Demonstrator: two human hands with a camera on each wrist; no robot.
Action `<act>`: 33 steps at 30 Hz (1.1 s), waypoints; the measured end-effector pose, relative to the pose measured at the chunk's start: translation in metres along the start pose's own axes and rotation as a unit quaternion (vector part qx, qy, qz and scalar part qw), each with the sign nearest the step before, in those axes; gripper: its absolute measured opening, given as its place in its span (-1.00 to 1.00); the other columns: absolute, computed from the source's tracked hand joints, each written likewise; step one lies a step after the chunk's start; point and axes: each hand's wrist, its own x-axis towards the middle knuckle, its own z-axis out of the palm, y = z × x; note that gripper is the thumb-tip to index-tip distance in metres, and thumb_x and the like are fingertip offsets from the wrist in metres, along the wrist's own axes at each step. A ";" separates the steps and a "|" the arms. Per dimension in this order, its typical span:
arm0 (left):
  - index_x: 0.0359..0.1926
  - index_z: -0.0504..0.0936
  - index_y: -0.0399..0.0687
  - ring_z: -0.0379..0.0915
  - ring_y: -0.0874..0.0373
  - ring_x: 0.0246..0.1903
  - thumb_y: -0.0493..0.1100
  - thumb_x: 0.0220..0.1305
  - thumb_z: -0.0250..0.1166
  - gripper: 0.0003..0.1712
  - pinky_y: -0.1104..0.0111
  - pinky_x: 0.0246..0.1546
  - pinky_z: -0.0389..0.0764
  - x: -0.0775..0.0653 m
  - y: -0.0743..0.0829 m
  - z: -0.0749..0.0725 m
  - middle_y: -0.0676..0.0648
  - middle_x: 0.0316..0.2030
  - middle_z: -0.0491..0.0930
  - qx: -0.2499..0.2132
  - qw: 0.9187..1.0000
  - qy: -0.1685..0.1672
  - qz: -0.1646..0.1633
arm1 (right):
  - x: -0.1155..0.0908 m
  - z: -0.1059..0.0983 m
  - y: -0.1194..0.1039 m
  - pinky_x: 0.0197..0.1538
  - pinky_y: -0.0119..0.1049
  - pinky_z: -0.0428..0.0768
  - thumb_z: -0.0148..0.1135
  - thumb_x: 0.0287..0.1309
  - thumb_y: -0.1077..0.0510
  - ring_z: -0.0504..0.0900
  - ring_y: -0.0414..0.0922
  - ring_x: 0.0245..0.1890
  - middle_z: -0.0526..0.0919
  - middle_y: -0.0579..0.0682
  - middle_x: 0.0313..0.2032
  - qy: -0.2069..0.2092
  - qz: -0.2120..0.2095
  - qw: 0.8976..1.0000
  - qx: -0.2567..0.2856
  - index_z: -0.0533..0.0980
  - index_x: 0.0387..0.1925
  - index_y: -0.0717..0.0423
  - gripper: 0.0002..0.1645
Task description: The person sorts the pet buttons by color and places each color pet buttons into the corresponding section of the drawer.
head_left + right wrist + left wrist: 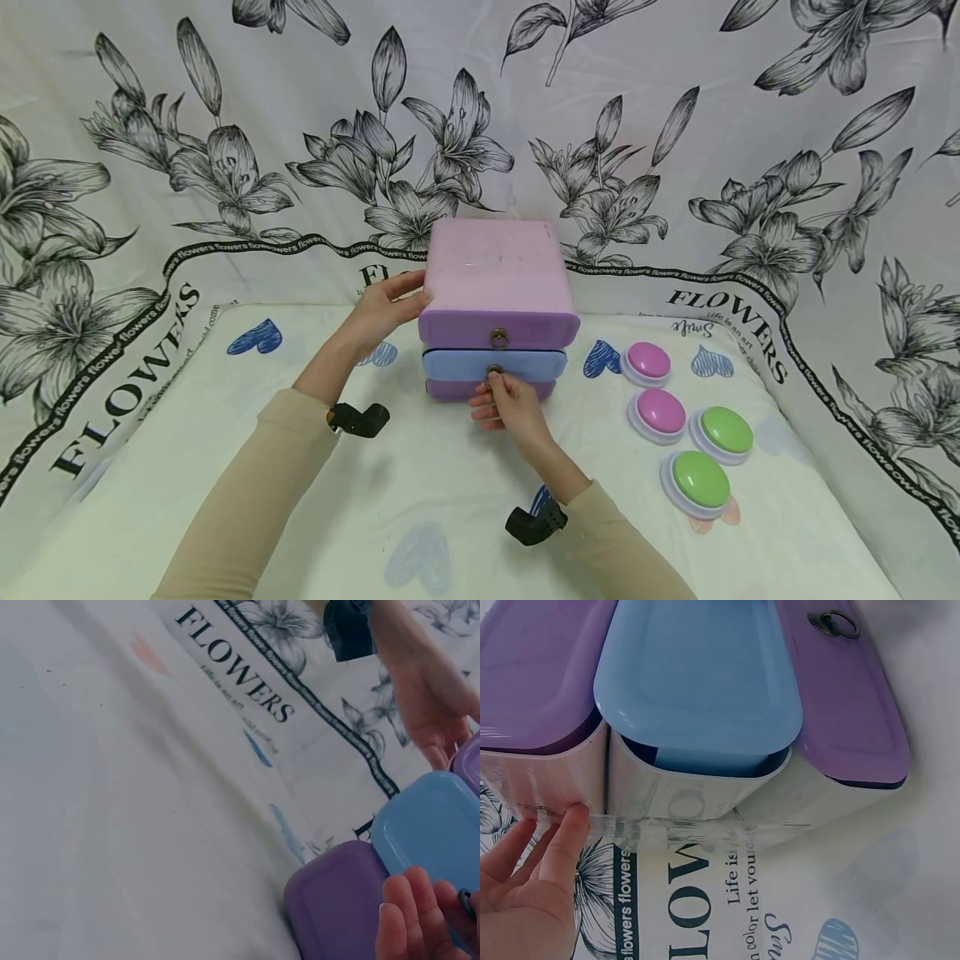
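At nine o'clock our left hand [382, 310] rests near-straight fingers against the pink, boxy, seemingly plastic drawer chest [491, 267] at the dial's centre. It looks light, stiff and slick: best braced there, its glossy blue rectangular drawer [459, 366] taken by the small bronze-coloured metal ring [494, 370]. At six o'clock our right hand [517, 410] pinches that ring between thumb and forefinger.

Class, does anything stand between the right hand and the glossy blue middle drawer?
Nothing visible does: the right hand pinches the bronze-coloured ring pull on the glossy blue middle drawer. The round magenta buttons and round green buttons sit off to the right.
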 end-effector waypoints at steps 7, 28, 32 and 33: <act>0.35 0.22 0.06 0.30 0.06 0.20 0.09 0.19 0.25 -0.25 0.18 0.21 0.39 0.000 -0.001 0.000 -0.01 0.32 0.20 -0.001 1.000 -0.001 0.001 | -0.008 -0.002 -0.002 -0.42 -0.29 0.69 -0.10 0.34 -0.15 0.68 -0.16 -0.50 0.70 0.05 -0.39 -0.004 -0.008 1.000 -0.016 0.52 -0.15 0.32 -0.42; 0.34 0.23 0.03 0.29 0.07 0.21 0.06 0.19 0.25 -0.27 0.22 0.19 0.42 0.000 0.000 -0.001 -0.02 0.33 0.19 -0.006 1.000 -0.003 0.001 | -0.044 -0.007 -0.025 -0.39 -0.25 0.70 -0.11 0.39 0.06 0.69 0.00 -0.42 0.69 0.17 -0.33 -0.039 -0.010 0.996 -0.081 0.52 -0.19 0.32 -0.59; 0.34 0.23 0.03 0.30 0.08 0.20 0.05 0.20 0.25 -0.27 0.25 0.17 0.44 0.000 0.001 -0.001 -0.01 0.32 0.20 -0.005 1.000 -0.001 -0.001 | -0.040 -0.010 -0.016 -0.39 -0.22 0.70 -0.10 0.38 0.05 0.69 0.01 -0.41 0.69 0.16 -0.33 -0.045 -0.006 0.996 -0.079 0.53 -0.17 0.32 -0.59; 0.34 0.23 0.03 0.31 0.08 0.20 0.05 0.20 0.25 -0.28 0.25 0.17 0.44 0.000 0.001 -0.001 -0.01 0.32 0.20 -0.004 1.000 -0.001 -0.002 | -0.038 -0.010 -0.013 -0.39 -0.21 0.70 -0.10 0.38 0.04 0.69 0.00 -0.42 0.69 0.15 -0.34 -0.046 -0.005 0.996 -0.077 0.53 -0.17 0.31 -0.58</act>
